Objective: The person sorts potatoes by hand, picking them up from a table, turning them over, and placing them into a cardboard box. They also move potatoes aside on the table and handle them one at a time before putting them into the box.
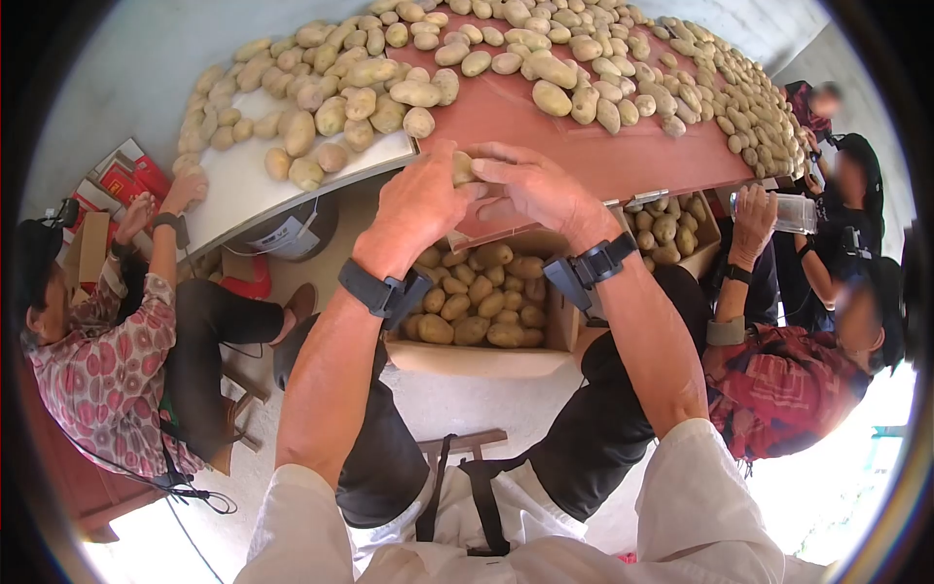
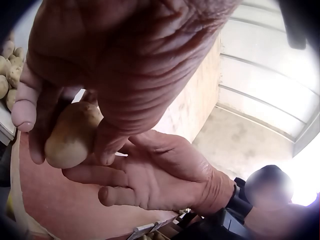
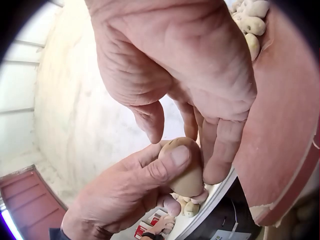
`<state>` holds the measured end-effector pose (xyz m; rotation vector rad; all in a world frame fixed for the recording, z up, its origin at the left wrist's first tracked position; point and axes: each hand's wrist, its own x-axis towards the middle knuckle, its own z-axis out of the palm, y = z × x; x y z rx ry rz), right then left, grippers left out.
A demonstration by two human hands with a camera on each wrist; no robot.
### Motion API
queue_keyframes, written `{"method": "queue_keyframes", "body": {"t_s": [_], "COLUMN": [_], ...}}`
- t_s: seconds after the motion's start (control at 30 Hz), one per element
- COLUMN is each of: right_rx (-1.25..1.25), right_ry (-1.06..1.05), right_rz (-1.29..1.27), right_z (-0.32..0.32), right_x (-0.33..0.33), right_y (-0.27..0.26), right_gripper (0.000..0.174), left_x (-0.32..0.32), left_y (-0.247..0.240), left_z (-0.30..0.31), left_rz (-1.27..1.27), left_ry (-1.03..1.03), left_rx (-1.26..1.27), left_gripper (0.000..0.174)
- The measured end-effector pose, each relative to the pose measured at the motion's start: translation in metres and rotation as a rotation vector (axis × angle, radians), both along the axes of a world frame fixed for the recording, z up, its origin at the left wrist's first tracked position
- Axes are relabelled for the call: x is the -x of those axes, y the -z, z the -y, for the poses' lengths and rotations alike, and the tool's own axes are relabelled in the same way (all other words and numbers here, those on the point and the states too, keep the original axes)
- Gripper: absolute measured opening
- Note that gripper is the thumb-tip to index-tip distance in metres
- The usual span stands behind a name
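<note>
A tan potato [image 1: 463,169] is held above the front edge of the red board [image 1: 545,146]. My left hand [image 1: 418,202] pinches it, with the thumb pressed on its side in the right wrist view and the fingers behind. My right hand [image 1: 550,190] is right beside it, palm turned toward it. In the left wrist view the right hand's loosely straight fingers [image 2: 100,175] reach the potato's lower end. Many loose potatoes [image 1: 555,73] cover the far part of the board.
Below my hands stands a cardboard box [image 1: 486,360] full of potatoes, with another box of potatoes [image 1: 671,229] to the right. A white board [image 1: 243,180] lies at left over a dark bucket [image 1: 292,234]. People sit on both sides; one at right holds a clear container [image 1: 793,214].
</note>
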<state>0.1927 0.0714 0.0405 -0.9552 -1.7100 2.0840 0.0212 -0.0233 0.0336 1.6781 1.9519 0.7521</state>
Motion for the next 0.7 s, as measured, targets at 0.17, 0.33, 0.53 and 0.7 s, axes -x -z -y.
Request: {"method": "queue_keyframes", "body": {"t_s": [0.17,0.33,0.53,0.7], "right_rx": [-0.002,-0.068,-0.208,-0.173], "right_ry": [0.011,-0.036,-0.003,0.062], "right_rz": [0.016,0.029,0.047,0.022], "right_z": [-0.003,-0.014,-0.03,-0.03], "right_x": [-0.009,-0.021,-0.032,-0.032], "right_y": [0.003,-0.002,-0.001,-0.002], "right_gripper": [0.044,0.042,0.046,0.04], "left_x": [0.01,0.022,0.034,0.032], "left_y": [0.017,0.016,0.012,0.017], "left_z": [-0.006,-0.004,0.006,0.005], "left_rz": [-0.086,-0.136,-0.267,-0.26], "left_ry": [0.044,0.058,0.103,0.139], "left_rx": [-0.04,0.122,0.291,0.335], "left_gripper": [0.054,0.055,0.056,0.053]}}
